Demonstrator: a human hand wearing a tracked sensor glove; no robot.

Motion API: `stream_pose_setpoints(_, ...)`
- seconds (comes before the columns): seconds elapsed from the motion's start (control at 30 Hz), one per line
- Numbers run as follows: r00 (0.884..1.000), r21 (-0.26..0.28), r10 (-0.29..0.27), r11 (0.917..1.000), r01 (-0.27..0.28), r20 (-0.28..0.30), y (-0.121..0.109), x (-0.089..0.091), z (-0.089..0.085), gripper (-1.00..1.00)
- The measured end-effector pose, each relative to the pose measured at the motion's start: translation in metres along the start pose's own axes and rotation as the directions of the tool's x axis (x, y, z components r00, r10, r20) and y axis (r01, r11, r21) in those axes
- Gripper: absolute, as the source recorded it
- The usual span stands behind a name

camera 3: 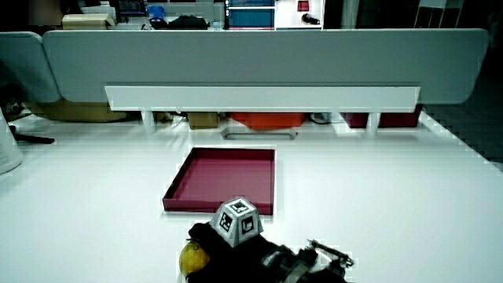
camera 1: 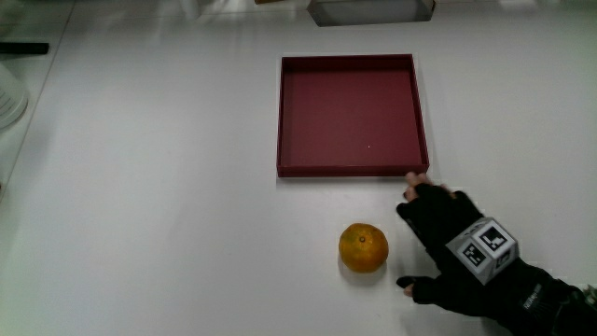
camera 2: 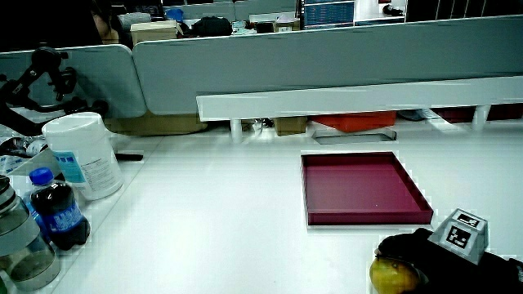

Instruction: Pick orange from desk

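Observation:
An orange point(camera 1: 363, 248) lies on the white table, nearer to the person than the dark red tray point(camera 1: 418, 112). The gloved hand point(camera 1: 446, 245) with its patterned cube point(camera 1: 481, 249) rests just beside the orange, fingers spread, thumb nearer the person; it is not touching the fruit in the main view. The fingertips reach close to the tray's near corner. In both side views the orange point(camera 2: 391, 274) point(camera 3: 191, 258) is partly hidden by the hand point(camera 2: 441, 253) point(camera 3: 236, 244).
A white tub point(camera 2: 86, 155), a dark cola bottle point(camera 2: 60, 211) and a glass jar point(camera 2: 20, 245) stand at the table's edge in a side view. A low grey partition point(camera 3: 259, 98) closes the table. A grey box point(camera 1: 371, 11) sits farther from the person than the tray.

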Motion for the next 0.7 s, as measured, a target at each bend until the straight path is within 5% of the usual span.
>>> stream_pose_setpoints(0.2,0.996,-0.001,0.092,0.9958,-0.092,-0.017,0.022,-0.025,-0.002,0.0)
stream_pose_setpoints(0.4,0.994,0.04,0.103,0.9937,-0.104,0.025,0.029,-0.035,-0.007,0.0)
stream_pose_setpoints(0.7,0.993,0.139,0.094,0.9848,-0.104,0.071,0.027,-0.037,-0.003,0.69)
